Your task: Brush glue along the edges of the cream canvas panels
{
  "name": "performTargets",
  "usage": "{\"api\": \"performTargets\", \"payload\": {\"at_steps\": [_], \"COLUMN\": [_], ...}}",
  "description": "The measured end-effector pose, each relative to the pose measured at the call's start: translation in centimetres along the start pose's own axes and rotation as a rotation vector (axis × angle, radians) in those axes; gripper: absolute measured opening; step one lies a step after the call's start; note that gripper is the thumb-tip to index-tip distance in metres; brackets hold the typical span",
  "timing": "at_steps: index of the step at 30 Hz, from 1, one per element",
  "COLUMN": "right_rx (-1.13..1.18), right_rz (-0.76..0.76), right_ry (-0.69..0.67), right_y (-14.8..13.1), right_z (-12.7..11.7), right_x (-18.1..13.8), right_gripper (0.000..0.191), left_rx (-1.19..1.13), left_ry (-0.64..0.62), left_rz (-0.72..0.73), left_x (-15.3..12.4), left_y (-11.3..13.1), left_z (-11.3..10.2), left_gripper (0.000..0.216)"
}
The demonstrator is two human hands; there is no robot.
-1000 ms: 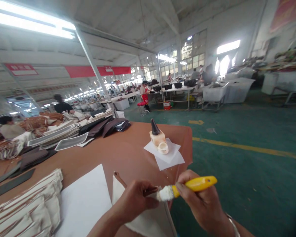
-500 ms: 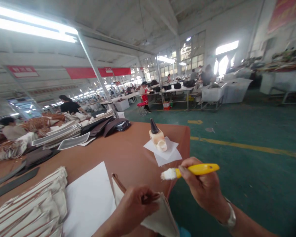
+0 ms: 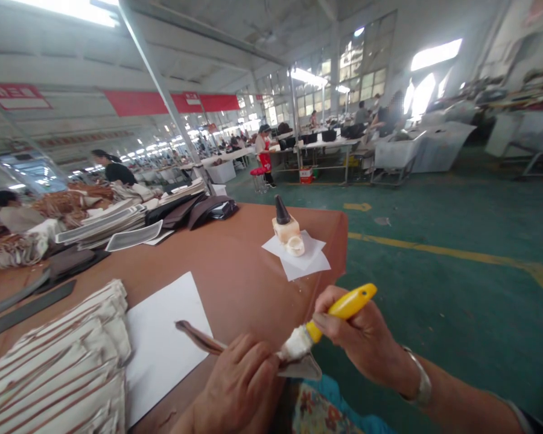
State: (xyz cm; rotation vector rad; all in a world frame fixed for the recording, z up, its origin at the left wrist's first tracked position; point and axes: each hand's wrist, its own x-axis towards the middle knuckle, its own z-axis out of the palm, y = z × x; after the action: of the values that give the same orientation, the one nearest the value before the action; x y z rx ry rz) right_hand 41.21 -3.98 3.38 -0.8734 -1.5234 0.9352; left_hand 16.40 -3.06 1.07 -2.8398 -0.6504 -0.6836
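A glossy yellow plastic handle marks the brush [image 3: 330, 316], its pale bristles clotted with wet white paste. The fabric piece [image 3: 235, 352] pinched beneath them looks like matt off-white cloth edged in smooth brown trim. The table [image 3: 235, 265] wears a dull, smooth brown covering; on it lie flat matt sheets of white paper [image 3: 163, 343]. The glue bottle [image 3: 286, 228] shows cloudy, paste-smeared plastic under a shiny black cap. The stacked panels [image 3: 58, 374] at left appear coarse woven canvas with brown piping. A bright metal bangle [image 3: 423, 383] glints at one wrist.
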Motion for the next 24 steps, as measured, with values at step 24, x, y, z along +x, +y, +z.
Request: {"api": "performTargets", "payload": {"at_steps": [24], "right_rx": [-0.056], "right_rz": [-0.006], "right_ry": [-0.133], "right_y": [-0.7], "right_z": [-1.0], "right_x": [-1.7], "right_gripper": [0.017], "left_rx": [0.003], "left_ry": [0.252], "left_rz": [-0.334], "left_x": [-1.3], "left_y": [-0.9], "left_z": [0.5], "left_gripper": [0.007]}}
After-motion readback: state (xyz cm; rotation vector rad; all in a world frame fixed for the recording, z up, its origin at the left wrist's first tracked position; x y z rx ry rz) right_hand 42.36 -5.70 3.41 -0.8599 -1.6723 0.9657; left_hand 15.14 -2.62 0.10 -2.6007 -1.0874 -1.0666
